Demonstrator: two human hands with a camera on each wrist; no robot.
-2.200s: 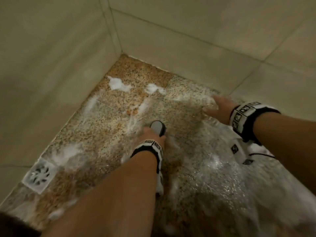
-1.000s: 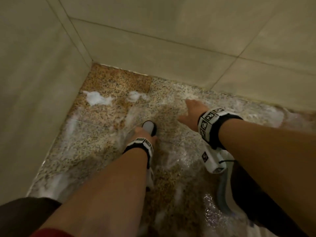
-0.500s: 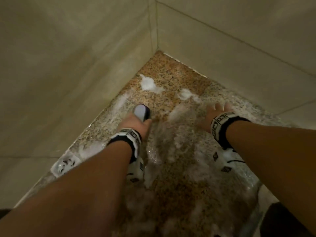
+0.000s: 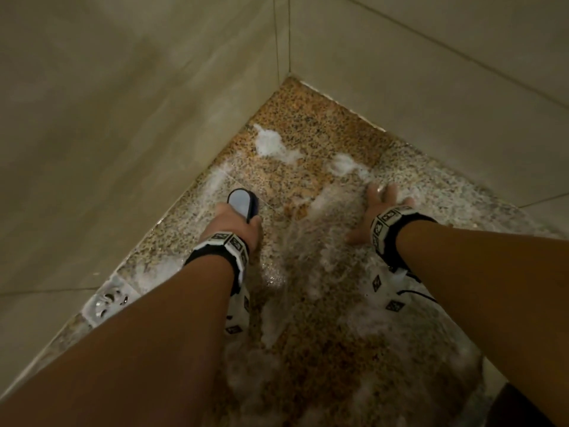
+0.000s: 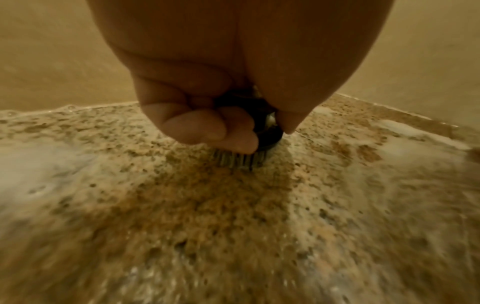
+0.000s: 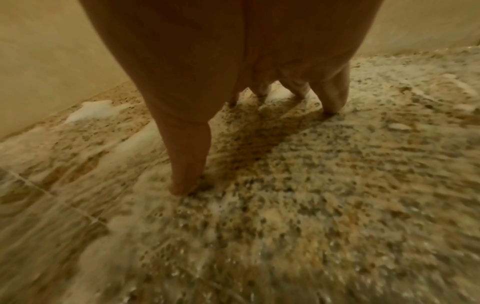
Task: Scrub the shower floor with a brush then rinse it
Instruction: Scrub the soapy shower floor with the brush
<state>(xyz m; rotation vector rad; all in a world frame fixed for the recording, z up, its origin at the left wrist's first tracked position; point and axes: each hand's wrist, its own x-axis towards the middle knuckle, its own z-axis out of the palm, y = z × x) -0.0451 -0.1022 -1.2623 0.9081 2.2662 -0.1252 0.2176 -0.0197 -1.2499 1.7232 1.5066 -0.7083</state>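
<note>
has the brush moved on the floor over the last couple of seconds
Yes. The brush, gripped by the left hand, has shifted left toward the left wall, judged against the two foam blobs near the corner, which stayed put.

The floor (image 4: 311,124) is speckled tan granite-like stone, wet and glossy under white foam (image 4: 269,143), the walls (image 4: 123,103) are smooth matt beige tiles, the brush (image 4: 243,203) has a glossy dark plastic back and stiff pale bristles (image 5: 239,159), and the drain (image 4: 106,300) looks like shiny metal.
</note>
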